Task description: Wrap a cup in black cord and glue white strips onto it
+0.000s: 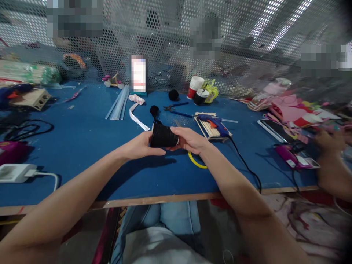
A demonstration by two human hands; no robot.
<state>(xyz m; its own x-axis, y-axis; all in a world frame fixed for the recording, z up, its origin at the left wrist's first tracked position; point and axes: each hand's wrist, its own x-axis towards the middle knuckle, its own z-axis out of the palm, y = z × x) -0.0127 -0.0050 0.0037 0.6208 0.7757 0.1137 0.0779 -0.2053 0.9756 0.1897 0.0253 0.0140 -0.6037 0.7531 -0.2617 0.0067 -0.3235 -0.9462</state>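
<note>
Blue-topped and bounded at the back by a perforated metal screen [170, 55], the workbench [82, 139] is strewn with craft supplies. One black cup [165, 135] is held on its side just above the near part of the bench, at the middle. Its left end is cradled by the left hand [143, 146], partly opened to the cup's width, with the thumb laid along the underside; the other left fingers are mostly hidden, and how firmly they are pressed cannot be told. Its right end is gripped by the right hand [191, 139], the thumb set on top and the fingers curled below. Both ends are probably supported so that the side is left exposed and can be turned. Two black balls are seen: a smaller one [154, 110] just beyond the cup and a rounder one [173, 95] near the screen. One pair of pliers [169, 108] is laid open within reach. One blue glue gun [218, 126] is rested on one stick rack [205, 124], presumably to be kept off the bench. One white ribbon [134, 115] is trailed beside several translucent sticks [118, 104], whose overlap prevents an exact count
</note>
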